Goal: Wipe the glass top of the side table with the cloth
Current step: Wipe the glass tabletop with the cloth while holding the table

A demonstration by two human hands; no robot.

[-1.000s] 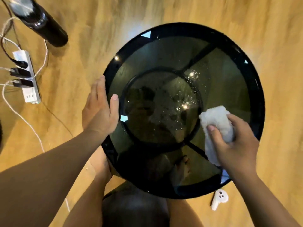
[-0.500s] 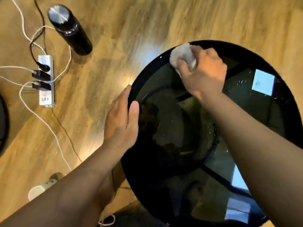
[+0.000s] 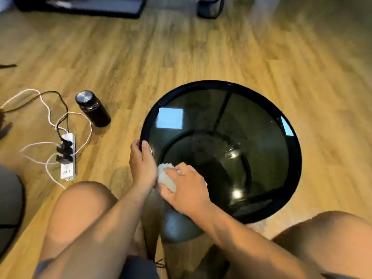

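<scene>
The round side table (image 3: 293, 158) has a dark glass top with a black rim, and its frame shows through the glass. My left hand (image 3: 142, 164) grips the rim at the table's near-left edge, thumb on top. My right hand (image 3: 188, 193) presses a crumpled white cloth (image 3: 166, 178) onto the glass at the near-left part, right beside my left hand. Small droplets glint near the middle of the glass.
A black bottle (image 3: 92, 109) with a metal cap stands on the wooden floor left of the table. A white power strip (image 3: 68, 158) with plugs and looping cables lies further left. My knees frame the bottom of the view. Dark furniture sits at the top.
My right hand has swept the cloth from the table's right side to its far edge, then to the near-left edge. The view has tilted up and back. My left hand stays on the rim.
</scene>
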